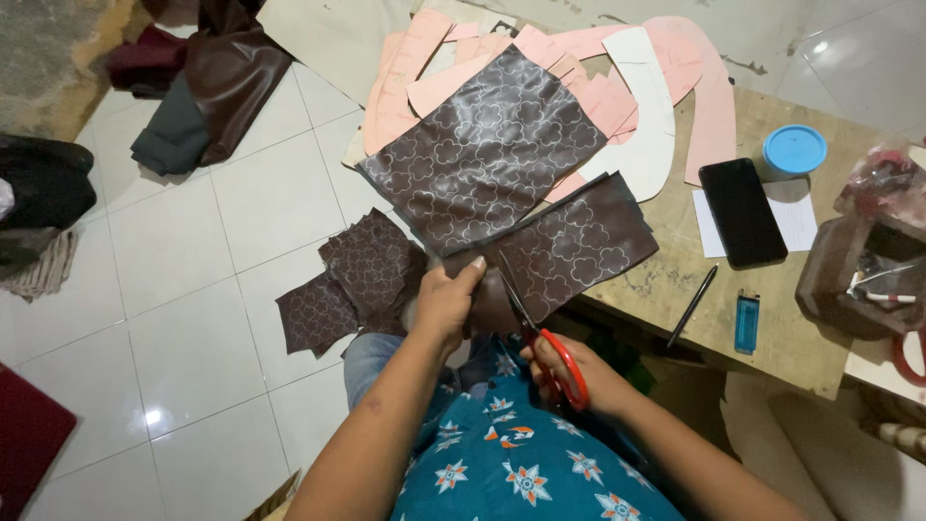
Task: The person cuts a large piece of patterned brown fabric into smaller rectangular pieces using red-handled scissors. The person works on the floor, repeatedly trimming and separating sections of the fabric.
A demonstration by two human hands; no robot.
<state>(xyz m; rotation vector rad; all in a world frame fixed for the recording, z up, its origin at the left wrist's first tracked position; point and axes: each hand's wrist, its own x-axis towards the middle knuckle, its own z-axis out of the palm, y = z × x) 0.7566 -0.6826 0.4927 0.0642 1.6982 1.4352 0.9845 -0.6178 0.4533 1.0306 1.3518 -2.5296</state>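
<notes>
My left hand (447, 301) grips the near edge of a dark brown sheet of flower-patterned faux leather (569, 246) that hangs off the table's front edge. My right hand (579, 376) holds red-handled scissors (540, 338), whose blades point up into that sheet beside my left thumb. A larger piece of the same patterned material (482, 150) lies on the table just beyond, partly over pink and white paper patterns (666, 96).
Cut brown scraps (357, 280) lie on the white tiled floor at left. On the wooden table (772, 328) sit a black phone (741, 212), a blue-lidded jar (794, 151), a pen (692, 306), a blue lighter (747, 321) and a brown bag (858, 280). Dark fabric (207, 87) is piled at far left.
</notes>
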